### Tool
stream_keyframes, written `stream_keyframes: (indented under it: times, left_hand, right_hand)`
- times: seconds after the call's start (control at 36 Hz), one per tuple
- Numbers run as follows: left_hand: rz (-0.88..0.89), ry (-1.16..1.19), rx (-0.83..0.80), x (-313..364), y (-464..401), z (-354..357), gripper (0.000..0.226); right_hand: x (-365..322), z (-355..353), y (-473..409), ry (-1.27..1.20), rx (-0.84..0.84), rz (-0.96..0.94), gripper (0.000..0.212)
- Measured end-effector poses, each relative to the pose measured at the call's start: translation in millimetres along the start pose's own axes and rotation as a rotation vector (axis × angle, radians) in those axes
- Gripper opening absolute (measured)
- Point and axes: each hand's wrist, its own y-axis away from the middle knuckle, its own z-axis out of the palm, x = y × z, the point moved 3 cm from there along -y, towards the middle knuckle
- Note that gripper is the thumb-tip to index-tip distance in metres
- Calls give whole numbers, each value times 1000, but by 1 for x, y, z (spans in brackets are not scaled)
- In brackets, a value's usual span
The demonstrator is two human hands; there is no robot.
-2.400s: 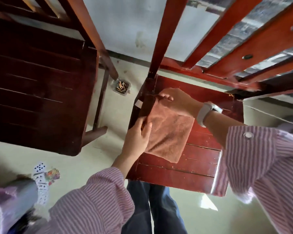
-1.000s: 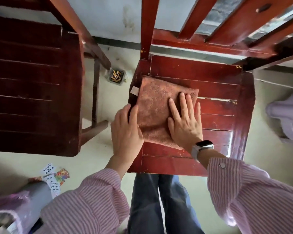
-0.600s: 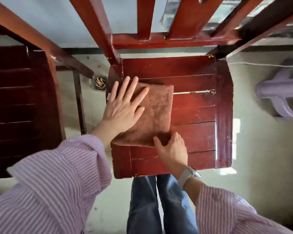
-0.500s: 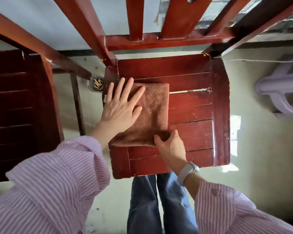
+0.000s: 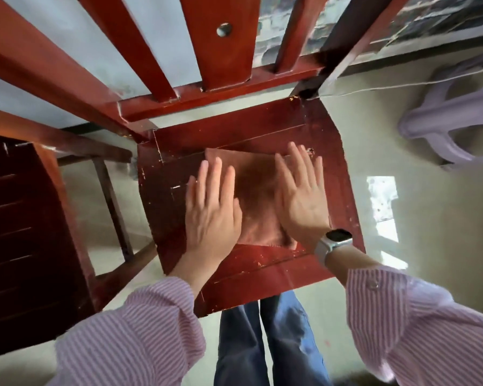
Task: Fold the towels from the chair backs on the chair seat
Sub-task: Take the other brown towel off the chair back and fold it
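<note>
Nearest you, both striped sleeves come in low, and your left hand (image 5: 211, 215) lies flat, fingers straight and together, over the left edge of the folded brown towel (image 5: 258, 196). Your right hand (image 5: 301, 201), watch (image 5: 334, 240) on the wrist, is just as flat on the towel's right edge. Neither hand grips anything; both look to be pressing down, though motion blur makes contact hard to confirm.

The towel sits in the middle of the chair seat (image 5: 338, 174), clear of every seat edge, with its near hem short of the front rail.

Now the risks. Slide either palm outward instead of lifting it and you'll likely drag the top layer with you, opening the fold or skewing the corners. The seat is lacquered and looks slick, so a sideways push could shove the whole bundle toward the left or front edge and onto the floor. Lift straight up.

What you can't read from here: your palms cover both side edges, so whether the layers line up is hidden. The centre of the towel is smeared by blur, and any wrinkles are lost. How many folds it holds, I can't tell.

Further back, the chair back (image 5: 221, 48) shows bare slats, but its top rail is cut off, so a towel hanging there would be out of sight. The darker chair (image 5: 25, 232) to your left is cropped too.
</note>
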Motion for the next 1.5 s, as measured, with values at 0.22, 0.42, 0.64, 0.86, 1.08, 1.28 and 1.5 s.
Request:
stream_keyframes:
  times: [0.22,0.42,0.64,0.86,1.08,1.28,1.5]
  left_hand:
    - [69,-113,-86,-24,-25,38,60]
    - [66,-75,-122,-24,-26,37,61]
    - [-399,423,58,-34,-15,5,48]
    - [-660,596,-74,-34,-24,1,42]
    - [-795,841,-279,-35,-33,0,24]
    - [-700,896,-261,1,-11,-40,16]
    - [-590,785,-134,58,28,-118,34]
  right_hand:
    - [15,53,6,90,-43,-15,58]
    - [20,48,5,37,-75,-39,55]
    - [41,15,25,-383,46,485,41]
    - [30,28,25,-711,-81,928,34]
    - [28,21,27,-879,-76,946,32]
    - [27,-21,48,-989,-21,913,35]
    - [42,-101,99,-1173,48,870,23]
